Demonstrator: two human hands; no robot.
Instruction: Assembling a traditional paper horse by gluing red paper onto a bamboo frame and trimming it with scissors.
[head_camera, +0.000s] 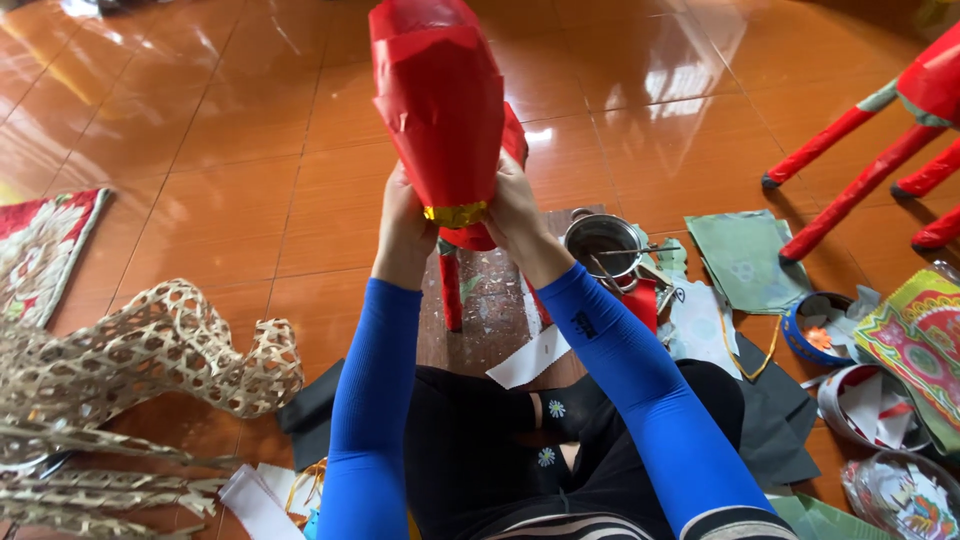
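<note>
— Glossy orange floor tiles (230, 200) filled the room. What sat at the middle of them?

— A red paper-covered figure (440, 110), held upright above a dark wooden board (490, 310), with a gold band (455, 214) around its narrow lower part.

— How were the hands?

— The left hand (403, 222) was clasped against the figure's left side just at the gold band, and the right hand (513, 205) was wrapped around the opposite side, so both gripped it. Blue sleeves (375, 400) covered both forearms.

— What lay closest?

— A small metal pot (603, 243) stood just right of the right wrist, beside a white paper strip (530, 357) on the board. Further right were green paper sheets (745, 260), a blue-rimmed tape roll (815, 325) and colourful printed paper (915, 340).

— And farther off?

— Red paper-wrapped legs (850, 185) of another figure stood at the far right, well apart. A woven bamboo frame (140, 350) lay at the left, near a patterned red mat (45, 245).
</note>
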